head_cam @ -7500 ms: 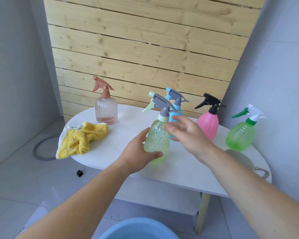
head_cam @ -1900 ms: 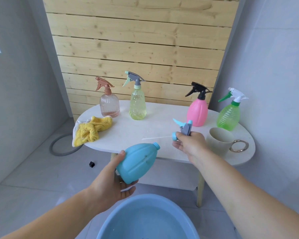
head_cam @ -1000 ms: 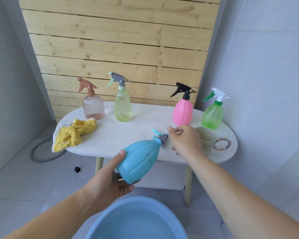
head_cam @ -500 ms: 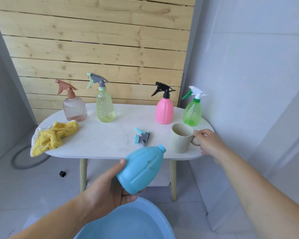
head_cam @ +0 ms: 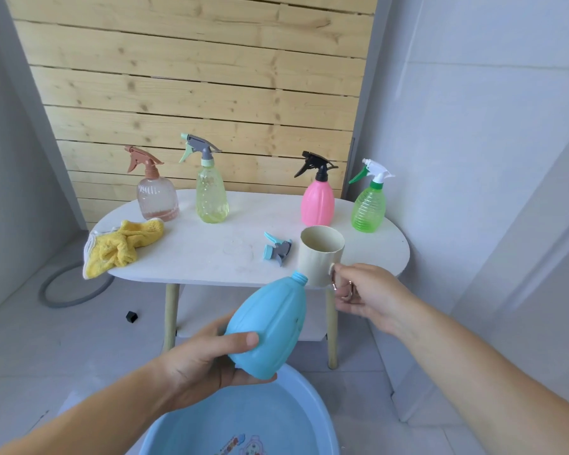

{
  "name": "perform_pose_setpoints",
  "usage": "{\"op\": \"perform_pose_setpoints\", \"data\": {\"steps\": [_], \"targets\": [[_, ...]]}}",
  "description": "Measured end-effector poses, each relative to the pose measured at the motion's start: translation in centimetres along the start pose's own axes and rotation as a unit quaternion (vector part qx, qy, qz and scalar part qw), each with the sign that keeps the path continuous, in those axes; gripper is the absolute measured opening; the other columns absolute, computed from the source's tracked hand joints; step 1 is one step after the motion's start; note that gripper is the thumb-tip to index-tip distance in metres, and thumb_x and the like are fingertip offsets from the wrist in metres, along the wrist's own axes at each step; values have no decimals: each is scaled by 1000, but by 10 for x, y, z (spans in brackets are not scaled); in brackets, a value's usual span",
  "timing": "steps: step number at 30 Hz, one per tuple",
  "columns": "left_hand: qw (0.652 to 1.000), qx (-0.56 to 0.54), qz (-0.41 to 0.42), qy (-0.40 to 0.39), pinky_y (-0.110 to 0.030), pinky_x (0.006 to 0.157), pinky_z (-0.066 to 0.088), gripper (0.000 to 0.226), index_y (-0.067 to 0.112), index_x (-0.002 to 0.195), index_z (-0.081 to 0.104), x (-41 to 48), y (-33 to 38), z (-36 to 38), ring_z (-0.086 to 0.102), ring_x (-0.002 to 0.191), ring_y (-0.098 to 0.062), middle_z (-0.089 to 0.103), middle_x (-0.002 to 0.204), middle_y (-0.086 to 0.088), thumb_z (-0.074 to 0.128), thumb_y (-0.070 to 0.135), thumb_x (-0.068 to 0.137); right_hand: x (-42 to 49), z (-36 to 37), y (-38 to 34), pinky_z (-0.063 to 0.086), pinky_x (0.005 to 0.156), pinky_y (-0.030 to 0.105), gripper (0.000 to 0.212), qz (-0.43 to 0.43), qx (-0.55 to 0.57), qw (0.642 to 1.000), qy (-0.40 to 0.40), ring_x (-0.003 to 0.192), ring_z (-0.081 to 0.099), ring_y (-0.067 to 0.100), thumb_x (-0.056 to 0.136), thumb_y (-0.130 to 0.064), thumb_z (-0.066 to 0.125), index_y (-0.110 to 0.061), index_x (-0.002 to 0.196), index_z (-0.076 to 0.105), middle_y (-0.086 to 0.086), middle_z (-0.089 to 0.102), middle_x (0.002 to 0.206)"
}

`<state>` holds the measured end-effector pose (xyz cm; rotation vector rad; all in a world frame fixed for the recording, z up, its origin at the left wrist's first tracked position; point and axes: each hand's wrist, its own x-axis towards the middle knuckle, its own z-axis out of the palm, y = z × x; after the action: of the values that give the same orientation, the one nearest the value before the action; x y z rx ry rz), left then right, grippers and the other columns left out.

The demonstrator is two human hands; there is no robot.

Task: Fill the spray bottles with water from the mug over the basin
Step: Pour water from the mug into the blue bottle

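My left hand holds the blue spray bottle by its base, tilted with its open neck pointing up and right, above the blue basin. My right hand grips the ring handle of the beige mug, which is upright just off the table's front edge, right behind the bottle's neck. The blue bottle's spray head lies on the white table. Four capped spray bottles stand at the back: brown, yellow, pink, green.
A yellow cloth lies at the table's left end. On the floor left of the table are a grey hose ring and a small black cube. Wooden slats back the table; a grey wall stands close on the right.
My right hand laid the spray head on the table, took the mug by its handle and lifted it toward the bottle's neck. The left hand kept the blue bottle over the basin.
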<state>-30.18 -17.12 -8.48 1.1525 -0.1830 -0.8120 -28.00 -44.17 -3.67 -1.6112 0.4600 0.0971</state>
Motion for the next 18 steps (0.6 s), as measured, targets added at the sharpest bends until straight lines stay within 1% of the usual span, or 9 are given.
{"op": "perform_pose_setpoints", "data": {"steps": [2,4,5,7,9,11,13,15,18], "targets": [[1000,4,7,21,-61,105,48,88,11,134,64,-6,-5,-1,65,116,-38,64,131,-24,99,31,56,-22,17,2,57,86,41,28,15,40,998,-45,70,58,22,96,-22,60,-12,71,54,8,52,66],[999,11,18,38,-57,105,50,94,13,137,60,-13,-8,-1,65,118,-35,65,132,-21,99,38,55,-39,31,8,57,87,44,29,21,60,994,-89,74,65,25,97,-20,60,-10,70,55,11,58,68],[999,12,19,45,-57,105,50,93,16,137,61,-17,-10,-1,65,119,-34,65,133,-18,98,43,56,-46,37,12,58,85,43,30,18,56,993,-101,74,66,26,97,-20,60,-9,69,55,11,59,71],[998,19,10,60,-56,106,50,80,24,134,65,-24,-13,-2,66,121,-33,67,132,-13,90,52,63,-53,46,19,58,81,42,29,6,34,993,-112,74,67,24,97,-20,59,-8,71,55,12,60,76],[996,50,3,76,-52,98,56,67,31,131,66,-32,-16,-5,67,118,-30,69,130,-10,81,53,70,-57,53,28,59,80,40,25,-1,16,993,-116,70,67,21,98,-21,58,-7,77,57,11,60,76],[994,77,-7,75,-44,87,59,73,29,132,63,-39,-22,-11,70,113,-28,70,128,-10,84,53,67,-58,59,38,59,80,39,22,0,10,992,-129,67,65,19,98,-22,59,-7,82,59,8,59,73],[993,100,-29,62,-41,84,59,80,24,134,62,-44,-30,-16,70,111,-28,71,125,-11,89,50,64,-55,65,51,59,85,42,21,12,5,989,-149,69,63,20,97,-23,61,-7,83,61,9,59,75],[991,110,-56,59,-42,86,59,74,22,134,61,-47,-42,-24,70,112,-29,71,125,-10,86,45,68,-49,71,66,57,88,42,20,35,-13,984,-172,69,62,18,97,-24,60,-8,84,61,7,60,74],[984,136,-83,77,-50,101,55,78,27,140,54,-46,-67,-41,67,119,-28,68,131,-6,87,42,70,-33,76,97,56,89,40,23,65,-74,979,-181,73,65,16,97,-28,60,-11,82,61,5,66,75]]}}
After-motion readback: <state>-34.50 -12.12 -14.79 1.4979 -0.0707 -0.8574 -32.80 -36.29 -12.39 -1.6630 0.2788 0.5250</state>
